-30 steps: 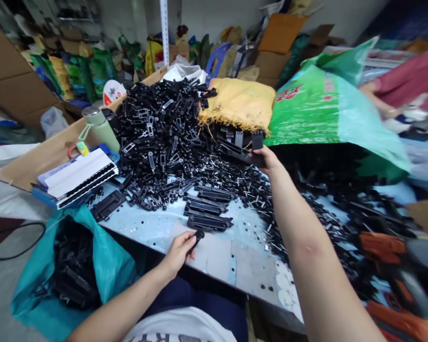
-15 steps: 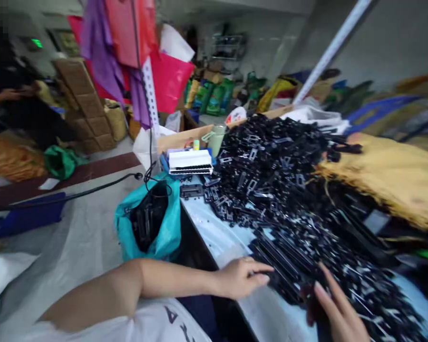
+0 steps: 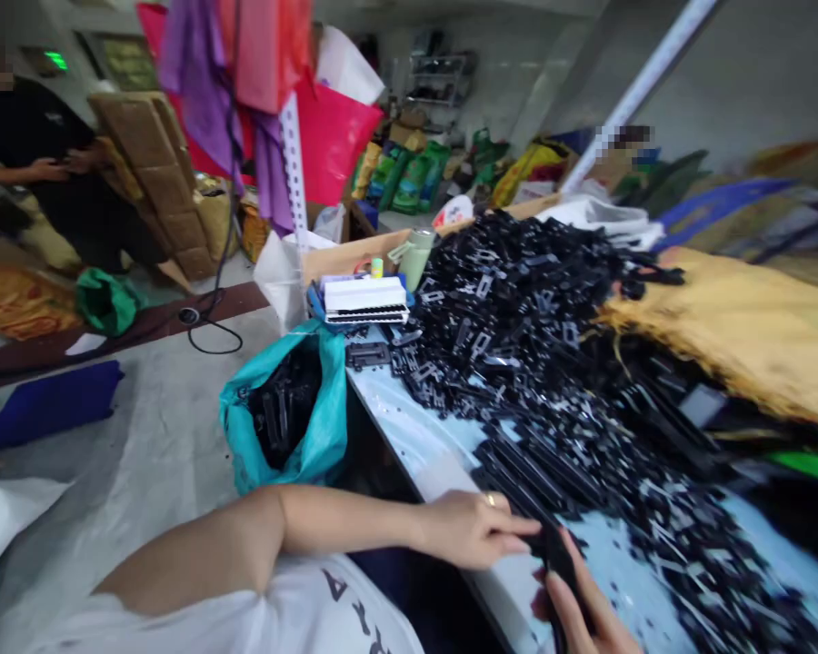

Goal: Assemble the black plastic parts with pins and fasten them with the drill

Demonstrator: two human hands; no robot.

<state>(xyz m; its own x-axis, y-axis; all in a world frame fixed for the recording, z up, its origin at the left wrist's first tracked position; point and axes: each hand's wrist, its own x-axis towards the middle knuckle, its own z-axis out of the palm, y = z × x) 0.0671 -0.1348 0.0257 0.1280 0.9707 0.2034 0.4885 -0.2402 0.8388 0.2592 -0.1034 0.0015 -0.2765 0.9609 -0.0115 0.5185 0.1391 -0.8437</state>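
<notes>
My right hand (image 3: 590, 604) grips a long black plastic part (image 3: 563, 572) near the front edge of the bench. My left hand (image 3: 473, 530), with a ring on one finger, is closed, its fingertips at the upper end of that part. Whatever the left fingers pinch is too small or hidden to make out. Just beyond both hands lie several long black bars (image 3: 538, 468) side by side. Small black and grey pieces (image 3: 682, 536) are scattered to the right, and a large heap of black plastic parts (image 3: 518, 309) rises behind.
A turquoise sack (image 3: 235, 431) holding black parts stands left of the bench (image 3: 409, 445). At the far corner are a white box (image 3: 364, 295) and a pale green cup (image 3: 417, 259). Yellow sacking (image 3: 743, 327) covers the right side. A person (image 3: 47, 173) stands back left.
My right hand has moved left with the black part, bringing it to my left hand's fingertips. The hanging cable has swung away to the left. The person at back left shows more clearly.
</notes>
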